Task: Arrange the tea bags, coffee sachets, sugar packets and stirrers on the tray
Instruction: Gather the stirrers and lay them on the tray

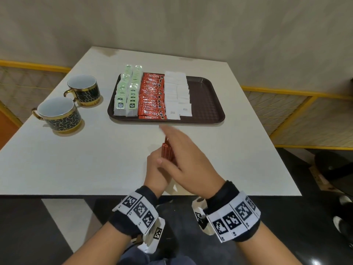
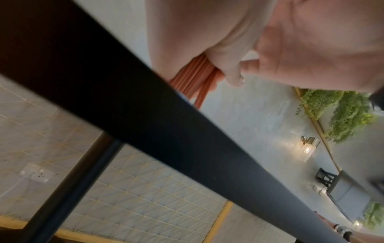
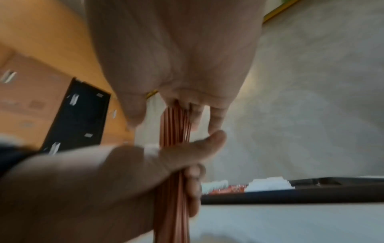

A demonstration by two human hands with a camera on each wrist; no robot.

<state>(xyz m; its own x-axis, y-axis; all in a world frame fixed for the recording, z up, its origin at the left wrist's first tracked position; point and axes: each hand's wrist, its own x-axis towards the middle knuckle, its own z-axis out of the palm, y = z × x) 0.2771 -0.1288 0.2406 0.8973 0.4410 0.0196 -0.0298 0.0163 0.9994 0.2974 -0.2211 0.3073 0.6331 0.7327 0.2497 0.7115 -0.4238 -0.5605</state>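
Observation:
A bundle of thin red-brown stirrers (image 1: 166, 152) stands upright over the table's front part. My left hand (image 1: 154, 169) grips its lower half, thumb across it. My right hand (image 1: 183, 155) lies over the bundle's upper end with blurred, stretched fingers pointing at the tray. In the right wrist view the stirrers (image 3: 174, 125) run from the left hand (image 3: 104, 180) up to the right palm. The brown tray (image 1: 206, 100) holds rows of green tea bags (image 1: 127, 92), red coffee sachets (image 1: 152, 96) and white sugar packets (image 1: 176, 92); its right third is bare.
Two black-and-gold cups (image 1: 84, 90) (image 1: 59, 113) stand left of the tray on the white table (image 1: 76, 159). The table's near edge is just below my wrists. A wall with yellow-framed panels runs behind and beside the table.

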